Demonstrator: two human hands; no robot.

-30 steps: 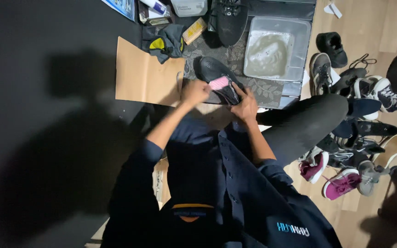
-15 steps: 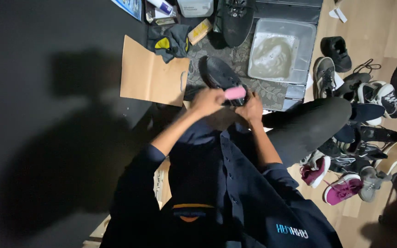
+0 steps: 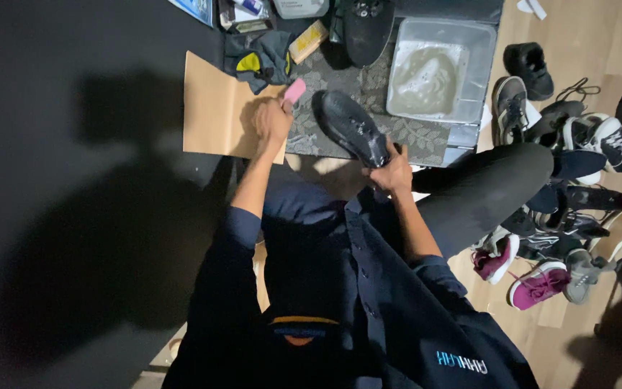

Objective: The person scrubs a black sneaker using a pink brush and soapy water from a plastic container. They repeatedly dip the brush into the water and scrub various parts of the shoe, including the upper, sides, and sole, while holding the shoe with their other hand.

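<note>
My right hand [image 3: 390, 173] grips the near end of a black shoe [image 3: 350, 128], which lies sole-up and slanted on a patterned grey mat [image 3: 426, 137]. Away from the shoe on its left, my left hand [image 3: 271, 121] holds a small pink brush or eraser-like block [image 3: 295, 91] over the edge of a brown cardboard sheet [image 3: 214, 115].
A grey plastic tub of cloudy water [image 3: 437, 72] stands behind the shoe. A dark cloth with a yellow patch [image 3: 260, 61], a yellow sponge [image 3: 307, 42] and another black shoe [image 3: 365, 29] lie at the back. Several shoes [image 3: 563, 216] are piled on the wooden floor at right.
My left hand has pulled the pink block off the shoe and moved it left, above the cardboard. My right hand still holds the shoe, whose sole is now uncovered.
</note>
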